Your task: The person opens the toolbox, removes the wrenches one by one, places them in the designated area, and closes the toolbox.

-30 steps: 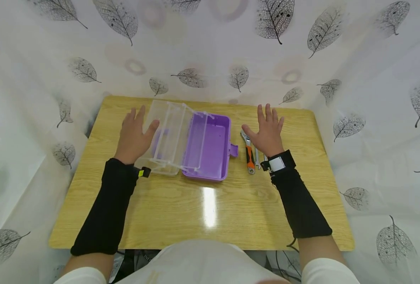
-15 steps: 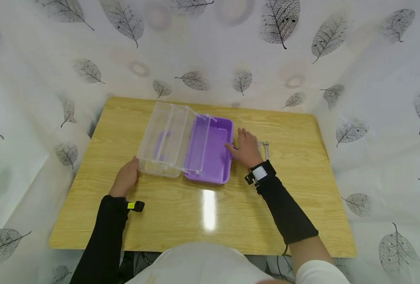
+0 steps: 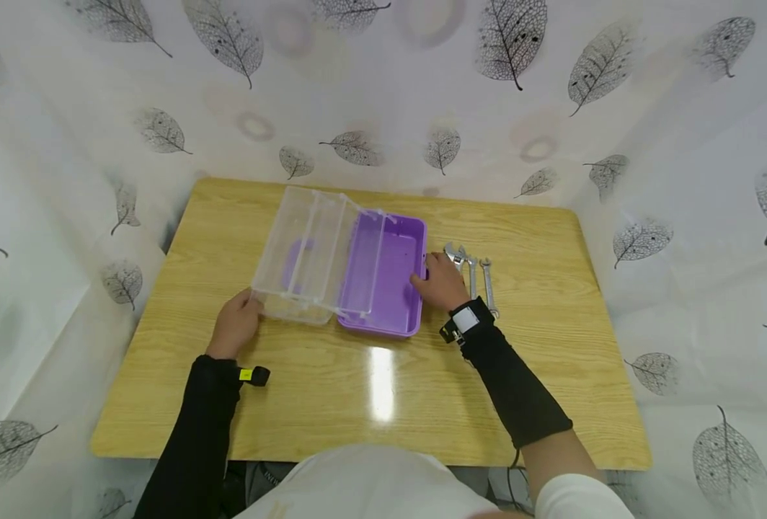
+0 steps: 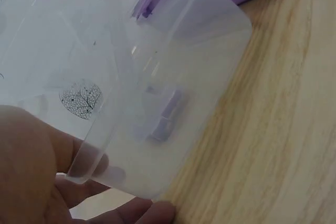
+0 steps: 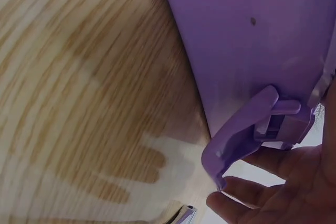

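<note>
A purple plastic toolbox (image 3: 396, 277) stands mid-table with its clear hinged lid (image 3: 302, 249) swung over to the left. My left hand (image 3: 236, 324) grips the lid's near left corner; in the left wrist view the thumb shows through the plastic and fingers reach under the edge. At the opposite side, my right hand (image 3: 443, 283) holds the toolbox's right wall, thumb over the rim and fingers outside. The right wrist view shows those fingers (image 5: 257, 190) beside the purple latch (image 5: 241, 124), which sticks out from the wall.
Right of the right hand lie an adjustable wrench (image 3: 455, 254), partly covered by that hand, and two slim wrenches, one in the middle (image 3: 472, 277) and one outermost (image 3: 489, 288). Leaf-printed white curtain (image 3: 383, 86) surrounds the wooden table (image 3: 539, 346) at the back and sides.
Both hands were raised with spread fingers. The left came down to the lid's near corner, the right to the toolbox's right wall, where its fingers then closed in. The toolbox stays in place.
</note>
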Motion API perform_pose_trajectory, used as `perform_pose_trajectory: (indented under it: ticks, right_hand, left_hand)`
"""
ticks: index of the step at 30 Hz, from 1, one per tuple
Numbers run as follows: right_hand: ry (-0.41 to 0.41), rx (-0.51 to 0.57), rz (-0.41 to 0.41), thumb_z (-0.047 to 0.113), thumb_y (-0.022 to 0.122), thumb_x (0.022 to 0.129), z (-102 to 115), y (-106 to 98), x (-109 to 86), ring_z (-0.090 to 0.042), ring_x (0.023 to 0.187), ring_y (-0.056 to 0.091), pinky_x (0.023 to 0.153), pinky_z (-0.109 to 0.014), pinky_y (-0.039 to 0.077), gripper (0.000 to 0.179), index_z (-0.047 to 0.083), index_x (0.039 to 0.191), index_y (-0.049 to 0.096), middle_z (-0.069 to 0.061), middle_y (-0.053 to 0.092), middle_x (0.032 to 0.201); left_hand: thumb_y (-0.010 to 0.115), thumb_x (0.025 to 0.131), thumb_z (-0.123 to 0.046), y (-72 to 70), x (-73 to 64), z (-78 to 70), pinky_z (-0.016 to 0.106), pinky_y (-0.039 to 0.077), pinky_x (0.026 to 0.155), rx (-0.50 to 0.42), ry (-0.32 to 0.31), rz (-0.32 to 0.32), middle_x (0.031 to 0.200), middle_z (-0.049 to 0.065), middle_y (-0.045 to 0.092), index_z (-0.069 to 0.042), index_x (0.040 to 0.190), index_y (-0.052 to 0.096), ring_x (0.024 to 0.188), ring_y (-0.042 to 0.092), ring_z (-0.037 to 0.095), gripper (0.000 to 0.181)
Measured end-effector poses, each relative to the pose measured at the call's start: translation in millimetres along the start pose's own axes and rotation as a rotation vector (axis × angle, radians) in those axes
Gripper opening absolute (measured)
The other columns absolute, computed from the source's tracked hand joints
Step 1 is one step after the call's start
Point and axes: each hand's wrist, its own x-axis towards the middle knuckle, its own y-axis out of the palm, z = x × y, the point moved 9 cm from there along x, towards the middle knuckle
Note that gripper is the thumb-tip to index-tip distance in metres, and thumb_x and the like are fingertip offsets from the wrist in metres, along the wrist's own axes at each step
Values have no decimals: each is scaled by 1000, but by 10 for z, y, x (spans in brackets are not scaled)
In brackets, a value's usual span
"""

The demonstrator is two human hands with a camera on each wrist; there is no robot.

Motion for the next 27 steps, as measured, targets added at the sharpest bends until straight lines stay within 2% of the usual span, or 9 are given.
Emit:
perform_pose_trajectory:
  ticks: [4,7,10,13,17,19,22,24,27]
  right_hand:
    - [-5,49,5,35,56,99,-47,28,8,-40,133,47,111,-53,44,62,-5,145,51,-27,46,147]
    - [-4,96,3,32,56,100,-85,37,20,-38,133,46,111,-53,45,60,-4,148,49,-26,46,146]
    - [-17,127,-1,30,57,101,-99,50,37,-37,133,46,109,-54,45,57,-2,148,51,-24,48,143]
    - [-47,129,-3,28,57,101,-92,78,62,-35,129,48,105,-52,48,52,0,145,55,-22,55,137]
    - [-69,131,-22,26,57,101,-65,74,83,-35,125,53,102,-52,50,49,0,142,58,-20,60,130]
    - [-58,128,-21,29,57,101,-62,77,84,-35,123,53,101,-52,51,51,1,144,56,-20,60,130]
    - [-40,139,-3,35,57,102,-72,104,75,-33,113,59,93,-50,54,54,1,144,54,-19,61,123]
    - [-39,148,6,42,54,104,-79,121,67,-30,101,62,84,-47,56,55,2,142,54,-15,62,114]
    - [-82,196,-9,46,46,109,-62,117,68,-27,86,63,74,-43,55,53,2,135,60,-12,64,98]
  left_hand:
    - [31,112,-31,-98,-1,-196,57,32,120,-97,48,-38,161,18,42,-11,160,40,149,37,38,53]
    - [34,111,-33,-114,30,-269,57,37,114,-125,26,-14,159,24,41,-6,162,33,144,41,41,57]
    - [37,111,-38,-98,63,-197,59,39,112,-37,-43,39,155,30,41,2,161,29,139,43,46,64]
    - [40,111,-42,-60,76,-61,59,39,112,93,-86,102,152,32,43,6,155,38,136,44,47,66]
    - [41,112,-40,-4,76,-17,47,45,98,147,-36,107,138,28,55,3,144,54,118,52,40,56]
    - [41,112,-40,4,60,-11,41,48,93,40,-45,84,135,25,57,0,146,54,112,55,34,54]
    - [39,112,-45,-3,27,-16,38,56,97,-165,-60,64,143,24,53,-8,158,43,118,59,32,60]
    - [39,111,-47,4,7,-31,38,56,101,-326,-66,82,149,22,48,-13,163,33,123,58,29,63]
    - [44,112,-41,-12,-8,-103,34,55,101,-499,-24,117,143,15,50,-13,161,36,119,58,21,57]
